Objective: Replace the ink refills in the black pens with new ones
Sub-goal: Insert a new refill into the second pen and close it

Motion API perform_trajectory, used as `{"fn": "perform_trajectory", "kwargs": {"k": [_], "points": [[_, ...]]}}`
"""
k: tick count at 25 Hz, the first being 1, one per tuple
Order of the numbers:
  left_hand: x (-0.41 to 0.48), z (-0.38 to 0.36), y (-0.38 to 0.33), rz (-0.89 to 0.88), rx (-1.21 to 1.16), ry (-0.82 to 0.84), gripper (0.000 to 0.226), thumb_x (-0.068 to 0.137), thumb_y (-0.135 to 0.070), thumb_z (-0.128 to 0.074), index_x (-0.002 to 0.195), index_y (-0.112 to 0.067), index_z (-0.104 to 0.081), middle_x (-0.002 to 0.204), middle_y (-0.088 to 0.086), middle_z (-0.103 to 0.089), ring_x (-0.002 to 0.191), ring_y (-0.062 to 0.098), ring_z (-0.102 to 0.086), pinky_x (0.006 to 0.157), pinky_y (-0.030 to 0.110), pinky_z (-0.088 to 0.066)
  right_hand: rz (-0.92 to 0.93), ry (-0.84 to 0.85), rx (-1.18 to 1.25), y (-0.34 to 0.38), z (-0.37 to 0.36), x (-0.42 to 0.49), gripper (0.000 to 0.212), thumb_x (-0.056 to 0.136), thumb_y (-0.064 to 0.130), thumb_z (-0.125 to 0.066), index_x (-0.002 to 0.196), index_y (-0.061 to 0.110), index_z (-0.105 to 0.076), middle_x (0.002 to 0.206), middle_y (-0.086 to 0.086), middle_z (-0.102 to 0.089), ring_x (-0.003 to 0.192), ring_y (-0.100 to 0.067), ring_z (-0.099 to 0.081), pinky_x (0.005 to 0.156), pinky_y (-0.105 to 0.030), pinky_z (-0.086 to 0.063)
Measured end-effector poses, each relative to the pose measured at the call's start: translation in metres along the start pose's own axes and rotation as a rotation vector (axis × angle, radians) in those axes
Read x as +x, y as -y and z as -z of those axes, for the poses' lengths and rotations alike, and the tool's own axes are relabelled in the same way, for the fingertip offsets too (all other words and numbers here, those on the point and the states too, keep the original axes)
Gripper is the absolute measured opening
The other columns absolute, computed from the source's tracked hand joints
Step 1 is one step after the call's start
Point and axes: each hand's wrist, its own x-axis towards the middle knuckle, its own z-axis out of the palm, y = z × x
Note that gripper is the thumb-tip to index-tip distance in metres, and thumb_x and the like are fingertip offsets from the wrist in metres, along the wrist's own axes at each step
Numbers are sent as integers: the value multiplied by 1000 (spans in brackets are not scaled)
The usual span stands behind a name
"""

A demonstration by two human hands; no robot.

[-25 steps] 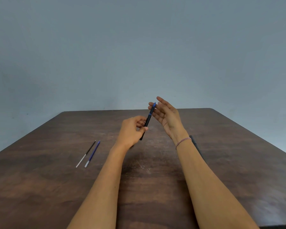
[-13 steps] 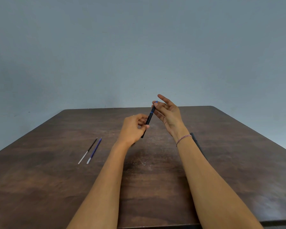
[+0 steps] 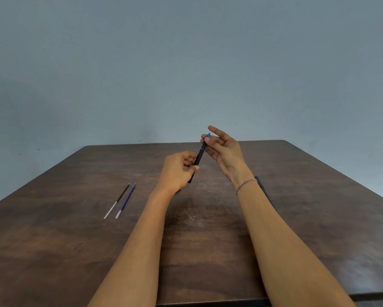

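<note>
Aloft: pen (image 3: 199,155), black barrel with a blue band and a blue top end, held tilted over the middle of the table (image 3: 75,251). Its top leans away and to the right and its lower end points down toward the wood. It touches only the two hands.
Left hand (image 3: 177,171): back toward the camera, fingers curled, thumb and fingers pinching the lower half of the barrel.
Right hand (image 3: 224,154): palm turned leftward, fingertips nipping the blue upper end. One digit sticks out straight above the pen; the others are loosely bent.
Writing: any print on the pen is too small to read, and the same goes for the refills.
Refills: black refill (image 3: 117,200) and blue refill (image 3: 125,200) lie on the table at left, well apart from the hands. They are side by side, almost parallel and not quite touching, with clear ends toward the camera and tips pointing away.
Bracelet (image 3: 245,185): thin braided band, red and white, around the right wrist.
Dark object (image 3: 261,185): slim and black, lying on the table just behind the right wrist. It is mostly hidden, so what it is cannot be told.
In the way: the left thumb crosses the barrel low down, and the right forearm (image 3: 281,240) covers most of the dark object.
Surface: dark brown wood grain, with pale scuffs between the two forearms.
Wall (image 3: 186,63): plain grey-blue, behind the far edge.
</note>
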Motion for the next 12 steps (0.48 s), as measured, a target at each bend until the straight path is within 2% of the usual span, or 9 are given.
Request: {"fn": "perform_trajectory", "kwargs": {"k": [5, 9, 12], "points": [[2, 0, 2, -7, 4, -20, 31, 82, -10, -69, 113, -11, -65, 100, 3, -69, 83, 6, -58, 82, 16, -42, -39, 61, 43, 0, 1, 2, 35, 92, -3, -53, 126, 5, -55, 100, -10, -71, 95, -18, -70, 82, -27, -57], [2, 0, 2, -19, 23, -13, 31, 82, -10, -69, 113, -11, -65, 101, 3, -69, 83, 5, -57, 82, 15, -42, -32, 25, -18, 1, 2, 2, 35, 89, -2, -59, 123, 8, -59, 92, -6, -73, 90, -16, -70, 77, -25, -57], [2, -1, 1, -18, 28, 7, 33, 83, -10, -68, 115, -11, -65, 103, 4, -69, 84, 5, -57, 82, 14, -41, -22, -24, -60, 1, 2, 1, 36, 85, -2, -65, 118, 10, -61, 87, -4, -67, 88, -15, -66, 73, -23, -57]]}}
